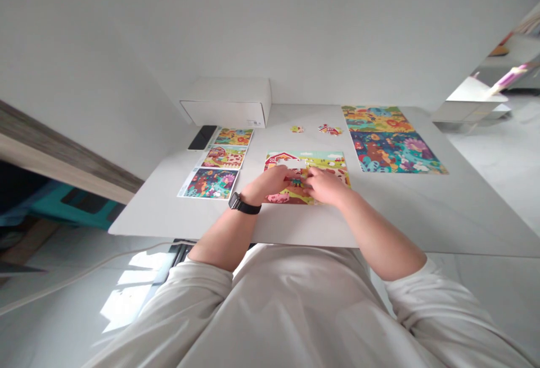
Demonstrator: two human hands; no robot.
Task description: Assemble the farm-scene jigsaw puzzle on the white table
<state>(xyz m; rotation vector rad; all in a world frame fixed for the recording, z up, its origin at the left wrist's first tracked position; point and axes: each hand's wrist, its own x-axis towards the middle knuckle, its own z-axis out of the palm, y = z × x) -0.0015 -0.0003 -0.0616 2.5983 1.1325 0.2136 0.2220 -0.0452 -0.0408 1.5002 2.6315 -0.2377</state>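
Observation:
A farm jigsaw puzzle (333, 161) with a red barn, a cow and a pig lies on the table in front of me, mostly joined. Near its top middle a gap (291, 162) shows the white table. My left hand (276, 181) rests over the left half, its fingers bent together at a puzzle piece near the middle. From the other side my right hand (324, 183) meets it, thumb and fingers closed in on the same area. The fingers hide most of that piece. Beyond the puzzle lie a small loose piece (297, 129) and a cluster of loose pieces (329, 130).
Three picture cards (224, 157) lie in a column on the left, beside a black phone (203, 137). A white box (225, 110) stands against the wall. Two finished-looking puzzles (394, 140) lie at the right. The table's front edge (304, 241) is close to my body.

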